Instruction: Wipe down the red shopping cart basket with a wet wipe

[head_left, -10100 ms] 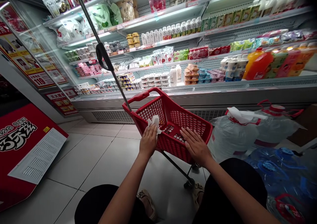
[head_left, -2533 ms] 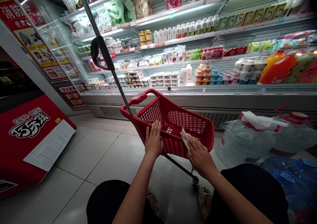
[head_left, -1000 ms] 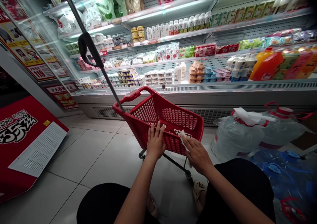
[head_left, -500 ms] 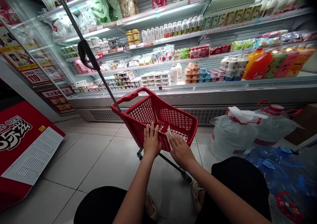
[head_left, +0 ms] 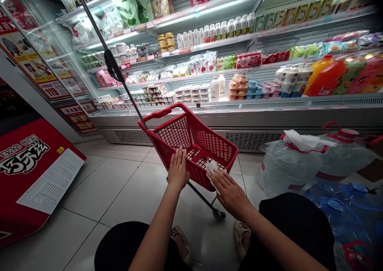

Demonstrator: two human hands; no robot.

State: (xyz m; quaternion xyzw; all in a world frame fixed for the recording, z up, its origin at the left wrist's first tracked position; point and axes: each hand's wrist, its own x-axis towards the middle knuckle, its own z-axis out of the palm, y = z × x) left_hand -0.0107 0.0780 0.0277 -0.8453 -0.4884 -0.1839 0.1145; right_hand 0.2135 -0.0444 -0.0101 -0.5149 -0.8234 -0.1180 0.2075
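A red plastic shopping cart (head_left: 209, 137) with perforated basket walls stands on the floor in front of me. My left hand (head_left: 178, 171) lies on the cart's near rim with its fingers stretched out, holding nothing. My right hand (head_left: 229, 189) presses a crumpled white tissue (head_left: 212, 167) against the rim near the cart's right corner. Its fingers lie close together over the tissue and partly hide it. A grey pole with a black fitting (head_left: 113, 65) rises from the handle end of the cart toward the upper left.
An open refrigerated shelf (head_left: 191, 117) of bottles, cups and packets runs behind the cart. Large water bottles (head_left: 291, 165) stand on the right, blue-capped ones (head_left: 335, 207) nearer. A red cabinet (head_left: 38, 167) with a white vent is at left. My knees flank the cart's near side.
My right hand has slid the tissue rightward along the rim toward the corner. My left hand stays on the rim, slightly farther left in view. The camera view has shifted a little.
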